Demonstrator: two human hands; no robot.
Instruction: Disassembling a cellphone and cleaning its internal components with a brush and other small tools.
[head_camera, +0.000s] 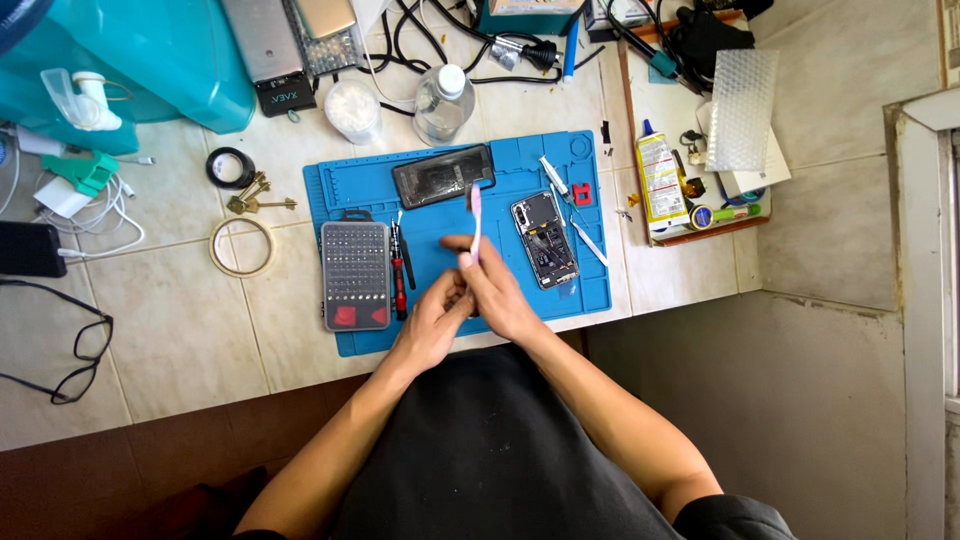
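Note:
My right hand (497, 285) is over the blue work mat (590, 290) and grips a pink toothbrush (476, 215) that stands upright, bristles at the top. My left hand (432, 325) sits just beside it, its fingers curled against the right hand; whether it holds something small I cannot tell. An opened phone body (545, 238) with bare circuitry lies on the mat to the right of my hands. A dark phone back panel (443, 175) lies at the mat's far side.
A grey screwdriver bit case (355, 275) and a red-handled screwdriver (399, 270) lie on the mat's left. Tape rolls (241, 247), keys (252, 195), a clear bottle (443, 103), a cotton tub (353, 108), a glue bottle (659, 178), cables and eyeglasses (75, 360) surround it.

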